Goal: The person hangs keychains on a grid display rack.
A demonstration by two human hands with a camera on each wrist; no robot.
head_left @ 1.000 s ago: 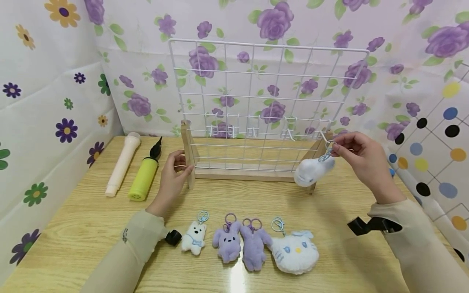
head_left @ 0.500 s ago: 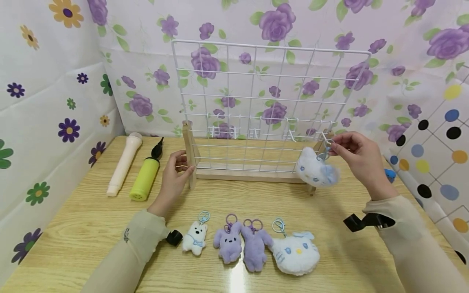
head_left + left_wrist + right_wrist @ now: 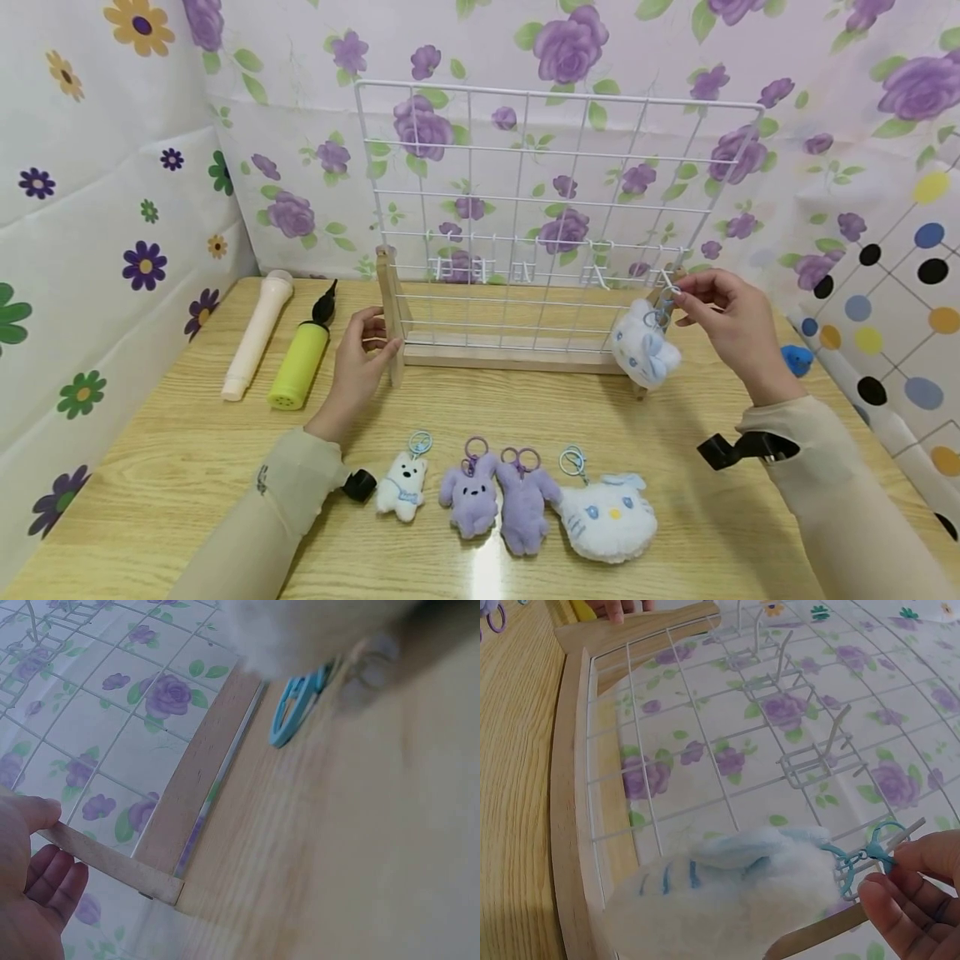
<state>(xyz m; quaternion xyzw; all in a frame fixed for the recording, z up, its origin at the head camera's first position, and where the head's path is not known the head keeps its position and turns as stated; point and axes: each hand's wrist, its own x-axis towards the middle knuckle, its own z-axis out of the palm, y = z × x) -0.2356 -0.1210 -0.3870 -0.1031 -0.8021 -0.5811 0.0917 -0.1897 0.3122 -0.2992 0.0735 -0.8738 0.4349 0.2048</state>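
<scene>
My right hand point(image 3: 726, 325) pinches the blue key ring point(image 3: 885, 844) of a white cat-face plush keychain point(image 3: 645, 346). In the right wrist view, that ring overlaps the end of the rightmost white hook point(image 3: 909, 834) on the wire grid rack point(image 3: 525, 200). The plush hangs below the fingers, in front of the rack's right foot. On the other side, my left hand point(image 3: 360, 358) grips the wooden left upright point(image 3: 391, 317), thumb in front and fingers behind. The left wrist view has that thumb on the edge of a wooden bar point(image 3: 112, 864).
Near the front lie a small white bear keychain point(image 3: 402, 487), two purple plush keychains point(image 3: 471, 500) and another white cat-face plush point(image 3: 611, 521). Left of the rack are a cream microphone-shaped tube point(image 3: 258, 333) and a yellow-green pump point(image 3: 300, 362). Several white hooks point(image 3: 522, 271) sit along the grid.
The hanging cat plush has swung and turned, its face and blue bow now showing toward the head camera. My right hand stays at the rightmost hook; my left hand keeps its grip.
</scene>
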